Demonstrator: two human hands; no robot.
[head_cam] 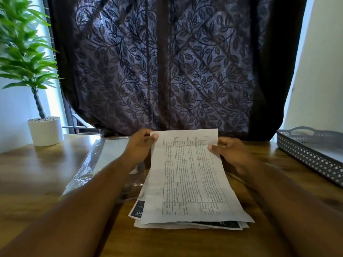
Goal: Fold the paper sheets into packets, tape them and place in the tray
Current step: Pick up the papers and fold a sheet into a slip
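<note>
Your left hand (140, 145) pinches the top-left corner of the printed sheet (189, 179), thumb on the face, fingers curled behind. Your right hand (231, 152) grips the sheet's right edge near the top, thumb on the front, other fingers behind the paper. Sheet is unfolded, w/ a printed table on it. Its far end is lifted off the desk and its near end rests on the stack of sheets (204, 225) at ctr of the wooden table (37, 173). Stack is a bit fanned, some pages w/ dark printed bands showing at the near edge. Grey perforated tray (308, 154) sits at far right of the table, well apart from the sheet; only a pale surface shows inside, can't tell what. Clear plastic sleeve (100, 160) lies flat left of the stack, partly under your left forearm. Potted plant (45, 131) in a white pot stands at the far-left corner. Dark leaf-pattern curtain (167, 71) hangs behind.
</note>
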